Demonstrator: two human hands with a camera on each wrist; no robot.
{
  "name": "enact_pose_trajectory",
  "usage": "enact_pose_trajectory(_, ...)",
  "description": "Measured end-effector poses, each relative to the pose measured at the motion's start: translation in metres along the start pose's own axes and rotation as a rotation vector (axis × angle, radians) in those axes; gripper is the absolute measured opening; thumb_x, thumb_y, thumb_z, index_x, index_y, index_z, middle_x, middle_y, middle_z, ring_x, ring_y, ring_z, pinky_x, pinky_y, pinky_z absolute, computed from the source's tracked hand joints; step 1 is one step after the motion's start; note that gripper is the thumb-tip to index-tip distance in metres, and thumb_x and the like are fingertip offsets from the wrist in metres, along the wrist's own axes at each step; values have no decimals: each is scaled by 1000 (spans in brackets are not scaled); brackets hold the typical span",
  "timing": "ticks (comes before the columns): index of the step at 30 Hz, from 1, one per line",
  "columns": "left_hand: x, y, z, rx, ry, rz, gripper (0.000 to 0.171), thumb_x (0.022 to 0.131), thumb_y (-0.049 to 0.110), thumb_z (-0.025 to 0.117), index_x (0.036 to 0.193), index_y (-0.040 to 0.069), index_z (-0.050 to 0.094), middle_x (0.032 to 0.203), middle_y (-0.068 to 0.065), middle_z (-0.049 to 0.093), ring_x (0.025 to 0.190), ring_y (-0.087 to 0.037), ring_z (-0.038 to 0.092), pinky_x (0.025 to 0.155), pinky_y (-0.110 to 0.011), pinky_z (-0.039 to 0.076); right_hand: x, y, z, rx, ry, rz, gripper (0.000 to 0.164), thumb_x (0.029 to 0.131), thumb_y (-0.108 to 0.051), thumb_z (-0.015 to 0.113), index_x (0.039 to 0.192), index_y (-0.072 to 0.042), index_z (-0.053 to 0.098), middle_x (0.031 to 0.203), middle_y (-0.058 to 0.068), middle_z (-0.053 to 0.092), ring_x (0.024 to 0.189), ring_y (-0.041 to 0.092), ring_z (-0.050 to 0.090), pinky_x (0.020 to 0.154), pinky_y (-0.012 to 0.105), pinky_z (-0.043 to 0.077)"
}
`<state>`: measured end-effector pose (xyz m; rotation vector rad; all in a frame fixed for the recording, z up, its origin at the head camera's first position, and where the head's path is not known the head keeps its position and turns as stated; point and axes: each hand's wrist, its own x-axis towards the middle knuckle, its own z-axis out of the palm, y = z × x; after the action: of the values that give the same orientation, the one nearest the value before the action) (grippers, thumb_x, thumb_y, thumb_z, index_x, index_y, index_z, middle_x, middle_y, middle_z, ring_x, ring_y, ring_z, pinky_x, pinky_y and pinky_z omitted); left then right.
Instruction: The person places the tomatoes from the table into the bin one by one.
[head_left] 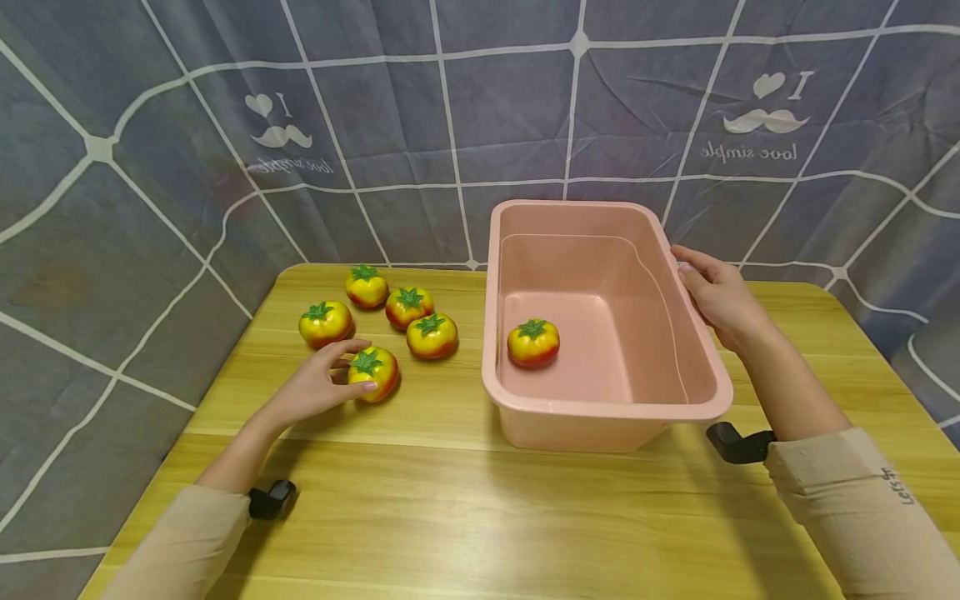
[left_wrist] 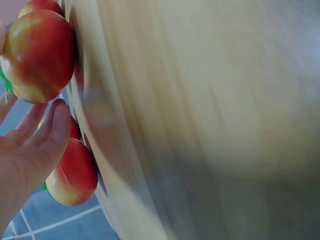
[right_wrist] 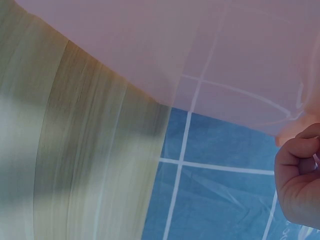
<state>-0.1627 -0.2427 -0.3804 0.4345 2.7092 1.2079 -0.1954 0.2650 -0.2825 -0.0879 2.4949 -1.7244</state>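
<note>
My left hand (head_left: 326,379) grips a yellow-red tomato (head_left: 378,375) with a green leafy top, on the left part of the table. Its thumb lies across the near side and its fingers reach round the far side. In the left wrist view, that tomato (left_wrist: 40,57) sits between thumb and fingers, close against the tabletop. My right hand (head_left: 723,296) grips the right rim of a pink plastic basin (head_left: 607,410). In the right wrist view the curled fingers (right_wrist: 295,155) are at the basin's edge. One tomato (head_left: 534,346) lies inside the basin, near its left wall.
Several more tomatoes, among them one at the front right (head_left: 432,340) and one at the left (head_left: 326,327), stand behind my left hand. The wooden table (head_left: 450,517) meets a grey-blue curtain (head_left: 390,133) with white lines at the back and sides.
</note>
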Motion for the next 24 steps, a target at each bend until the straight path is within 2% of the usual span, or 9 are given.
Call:
enact_pose_trajectory(9, 5, 0, 4, 27, 2, 0, 66, 81, 31, 73, 134, 4, 46, 137, -22, 38, 117, -44, 45, 90, -52, 45, 0, 0, 0, -19, 1, -4, 56, 102, -29, 30, 148, -2, 14, 137, 25, 33, 86, -5, 56, 70, 16, 51)
enact_pose_trajectory(17, 8, 9, 1, 72, 54, 78, 63, 78, 27, 76, 130, 2, 51, 131, -23, 44, 110, -42, 50, 83, -48, 50, -2, 0, -1, -24, 8, 11, 56, 102, -29, 30, 148, -3, 14, 135, 22, 35, 85, -4, 56, 69, 17, 52)
enact_pose_trajectory(24, 11, 15, -8, 22, 69, 79, 64, 78, 22, 77, 131, 0, 49, 132, -22, 44, 113, -42, 49, 84, -49, 50, -3, -1, 0, -17, 2, 16, 56, 102, -29, 30, 149, -4, 13, 137, 24, 33, 85, -5, 56, 70, 16, 51)
